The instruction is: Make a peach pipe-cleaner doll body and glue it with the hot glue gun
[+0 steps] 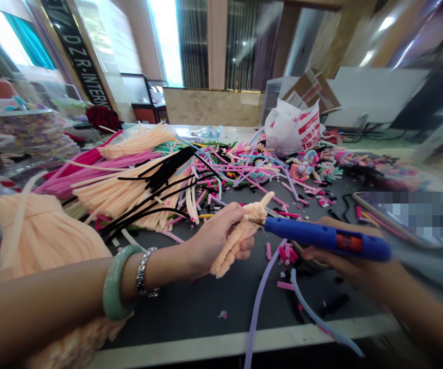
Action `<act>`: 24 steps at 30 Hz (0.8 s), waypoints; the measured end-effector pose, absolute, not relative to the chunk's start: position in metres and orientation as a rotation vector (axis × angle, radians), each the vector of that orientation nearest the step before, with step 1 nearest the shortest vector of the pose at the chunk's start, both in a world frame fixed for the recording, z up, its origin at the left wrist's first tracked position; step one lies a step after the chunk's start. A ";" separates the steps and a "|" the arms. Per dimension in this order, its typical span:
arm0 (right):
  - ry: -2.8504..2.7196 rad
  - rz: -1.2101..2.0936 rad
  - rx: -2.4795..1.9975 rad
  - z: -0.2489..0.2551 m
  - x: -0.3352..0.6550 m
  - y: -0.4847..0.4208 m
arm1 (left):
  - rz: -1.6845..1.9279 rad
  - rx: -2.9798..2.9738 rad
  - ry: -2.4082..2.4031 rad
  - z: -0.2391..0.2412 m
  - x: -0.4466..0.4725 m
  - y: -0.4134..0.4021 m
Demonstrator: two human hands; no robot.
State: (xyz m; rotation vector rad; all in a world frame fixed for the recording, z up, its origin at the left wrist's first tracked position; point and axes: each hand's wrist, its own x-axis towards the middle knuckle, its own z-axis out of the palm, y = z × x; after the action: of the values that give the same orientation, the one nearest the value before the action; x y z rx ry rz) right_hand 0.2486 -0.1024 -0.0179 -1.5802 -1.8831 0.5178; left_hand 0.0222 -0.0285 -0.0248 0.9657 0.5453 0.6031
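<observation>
In my left hand [227, 230], fingers closed, sits a peach piece of twisted pipe cleaners [231, 248] with a short end sticking up. My right hand [331, 251] is wrapped round a blue glue gun [306, 233] with an orange-red patch on its side. The gun's metal nozzle touches or nearly touches the peach piece near my left fingertips. Part of the right hand's grip is hidden behind the gun's body. Below hang a lilac pipe cleaner [262, 297] and a pale blue pipe cleaner [317, 318] over the table's front edge.
Peach pipe cleaner bundles [48, 230] lie at left, with black stems [171, 166] and pink bundles [60, 182] behind. Coloured offcuts [286, 251] litter the dark table [190, 318]. A white plastic bag [293, 125] and small figures [302, 166] stand behind; a phone [402, 218] lies right.
</observation>
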 end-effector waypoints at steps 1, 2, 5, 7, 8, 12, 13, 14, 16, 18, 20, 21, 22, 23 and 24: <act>-1.883 0.519 -1.582 -0.017 0.248 -0.102 | 0.602 0.968 0.545 -0.025 0.022 -0.029; -1.883 0.522 -1.586 -0.017 0.248 -0.102 | 0.602 0.972 0.542 -0.025 0.022 -0.029; -1.884 0.520 -1.591 -0.016 0.248 -0.102 | 0.600 0.979 0.532 -0.025 0.022 -0.029; -1.883 0.518 -1.589 -0.016 0.247 -0.102 | 0.603 0.973 0.529 -0.025 0.021 -0.029; -1.883 0.521 -1.588 -0.016 0.247 -0.102 | 0.605 0.969 0.530 -0.025 0.021 -0.029; -1.890 0.532 -1.581 -0.016 0.247 -0.102 | 0.607 0.971 0.534 -0.024 0.021 -0.029; -1.892 0.532 -1.578 -0.016 0.247 -0.102 | 0.609 0.972 0.534 -0.024 0.021 -0.029; -1.892 0.531 -1.576 -0.016 0.246 -0.102 | 0.610 0.973 0.534 -0.024 0.021 -0.029; -1.888 0.529 -1.580 -0.016 0.246 -0.102 | 0.613 0.973 0.531 -0.024 0.021 -0.029; -1.884 0.524 -1.587 -0.016 0.246 -0.102 | 0.609 0.970 0.525 -0.024 0.021 -0.028; -1.889 0.527 -1.590 -0.015 0.246 -0.102 | 0.603 0.965 0.521 -0.025 0.022 -0.028; -1.896 0.529 -1.588 -0.015 0.246 -0.103 | 0.605 0.963 0.523 -0.024 0.022 -0.028; -1.903 0.530 -1.585 -0.014 0.246 -0.103 | 0.604 0.962 0.528 -0.024 0.022 -0.027; -1.908 0.530 -1.585 -0.013 0.246 -0.103 | 0.606 0.962 0.533 -0.024 0.022 -0.027; -1.909 0.533 -1.587 -0.013 0.246 -0.103 | 0.608 0.962 0.538 -0.024 0.022 -0.027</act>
State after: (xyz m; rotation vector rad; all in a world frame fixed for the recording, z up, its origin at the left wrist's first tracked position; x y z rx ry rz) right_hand 0.2457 -0.1032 -0.0128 -1.5870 -1.9090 0.5327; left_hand 0.0225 -0.0271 -0.0239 0.9622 0.5385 0.6078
